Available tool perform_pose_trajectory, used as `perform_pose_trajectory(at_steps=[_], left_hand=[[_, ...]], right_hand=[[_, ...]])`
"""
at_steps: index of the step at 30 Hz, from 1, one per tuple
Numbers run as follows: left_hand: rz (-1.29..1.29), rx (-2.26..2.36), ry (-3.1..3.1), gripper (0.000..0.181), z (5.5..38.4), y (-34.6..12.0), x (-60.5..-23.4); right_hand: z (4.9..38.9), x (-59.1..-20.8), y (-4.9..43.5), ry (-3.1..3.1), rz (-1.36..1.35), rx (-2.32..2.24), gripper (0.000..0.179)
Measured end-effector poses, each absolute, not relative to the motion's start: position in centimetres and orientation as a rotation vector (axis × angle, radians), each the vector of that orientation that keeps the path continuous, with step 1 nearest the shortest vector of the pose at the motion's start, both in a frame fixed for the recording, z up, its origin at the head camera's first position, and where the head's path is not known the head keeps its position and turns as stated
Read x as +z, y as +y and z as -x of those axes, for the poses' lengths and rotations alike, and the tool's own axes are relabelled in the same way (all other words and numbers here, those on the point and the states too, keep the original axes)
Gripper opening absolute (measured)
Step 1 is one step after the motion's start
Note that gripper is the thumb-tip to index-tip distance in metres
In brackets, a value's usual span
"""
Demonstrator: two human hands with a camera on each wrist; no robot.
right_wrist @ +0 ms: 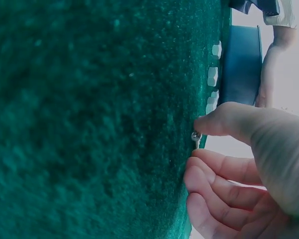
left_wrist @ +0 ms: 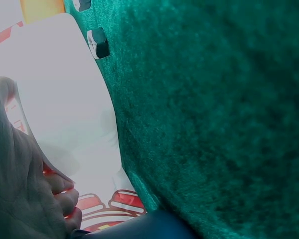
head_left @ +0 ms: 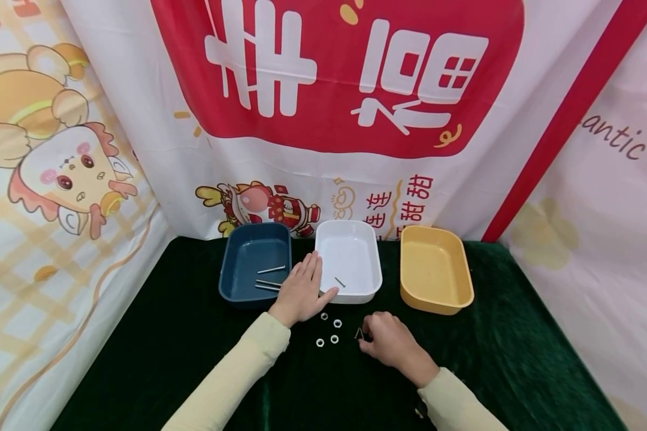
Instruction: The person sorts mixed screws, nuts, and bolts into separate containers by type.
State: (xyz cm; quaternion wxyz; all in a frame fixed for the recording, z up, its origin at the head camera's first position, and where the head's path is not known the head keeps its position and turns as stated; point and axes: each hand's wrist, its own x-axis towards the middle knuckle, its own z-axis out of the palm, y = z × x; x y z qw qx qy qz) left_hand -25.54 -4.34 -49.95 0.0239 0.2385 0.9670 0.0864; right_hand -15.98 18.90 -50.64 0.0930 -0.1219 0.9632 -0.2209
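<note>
My left hand [head_left: 300,288] lies with straight fingers over the left rim of the white tray [head_left: 350,251], its thumb pointing over the near corner. A thin greenish screw [head_left: 340,282] lies in that tray. Low over the cloth, my right hand [head_left: 390,340] has its fingers curled, thumb and index at either side of small thin screws [head_left: 359,334]. In the right wrist view a round-headed screw [right_wrist: 196,136] shows between those fingertips. Several hex nuts [head_left: 334,339] sit on the cloth between the hands.
At the left stands a dark blue tray [head_left: 230,275] with long bolts [head_left: 270,269], partly behind my left hand. A yellow tray [head_left: 437,302] stands at the right. Dark green cloth [head_left: 517,359] covers the table, and a printed curtain [head_left: 280,161] hangs behind the trays.
</note>
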Motion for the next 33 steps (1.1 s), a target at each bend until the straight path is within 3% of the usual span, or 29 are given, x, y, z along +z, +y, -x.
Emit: perform_pose_trajectory(at_steps=[16,33], left_hand=[[-0.743,0.282,2.994,0.096,25.6,-4.2,-49.8],[-0.747,0.272,2.999,0.097,25.6,-4.3,-50.1]], right_hand=[[16.0,-50.2,19.4,2.87,0.361,-0.667,0.007],[16.1,-50.8,21.0,2.962,0.508,-0.64,0.012]])
